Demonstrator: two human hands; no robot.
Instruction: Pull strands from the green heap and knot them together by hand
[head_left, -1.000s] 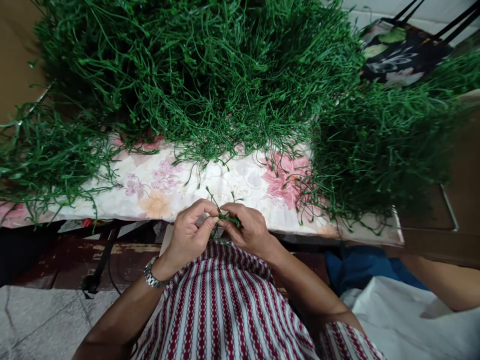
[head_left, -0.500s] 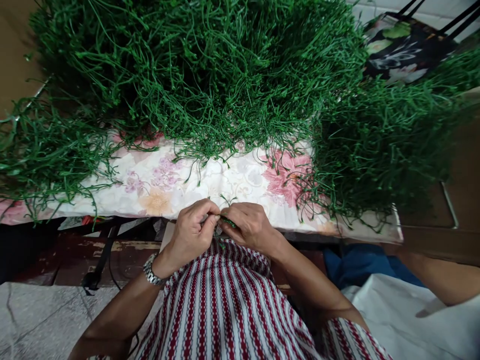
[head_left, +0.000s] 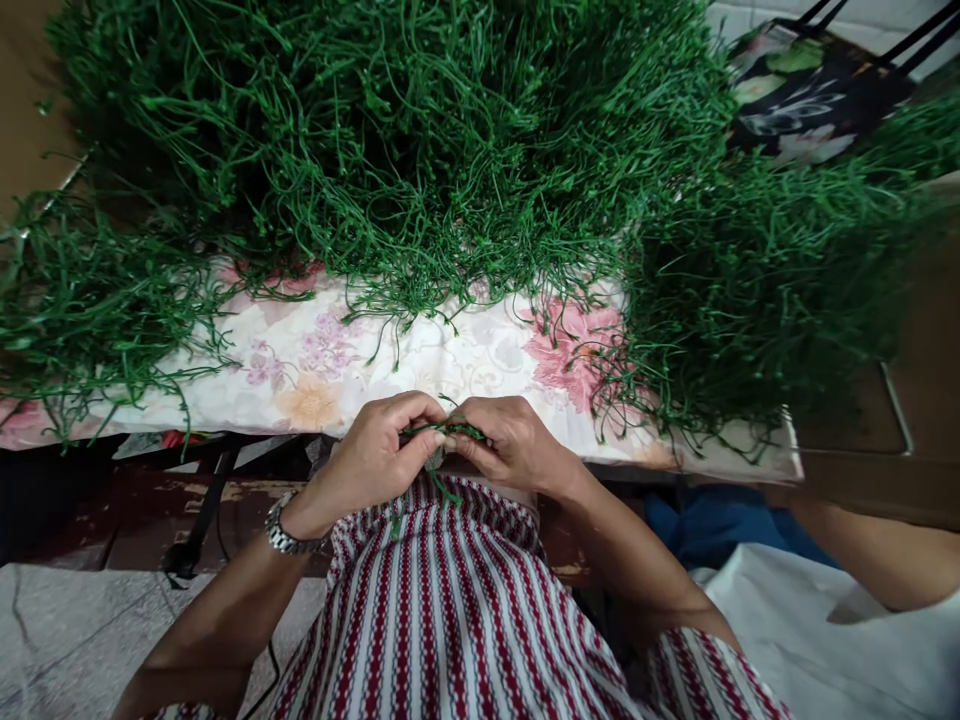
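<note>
My left hand and my right hand meet at the table's near edge, just above my lap. Thin green sprigs, plastic-looking, are pinched between thumb and fingers of both hands. Some strands dangle below the fingertips over the striped garment. The fingers cover much of what they grip, so how the strands join cannot be seen. Beyond the hands rises a big heap of similar green sprigs on a flowered tablecloth.
Smaller piles of sprigs lie at the left and the right. A dark floral bag stands at the back right. Cardboard borders the right side. Another person's bare limb shows at lower right.
Both hands have shifted slightly, the left one leftward. More green strands now show between the fingers and hang below them.
</note>
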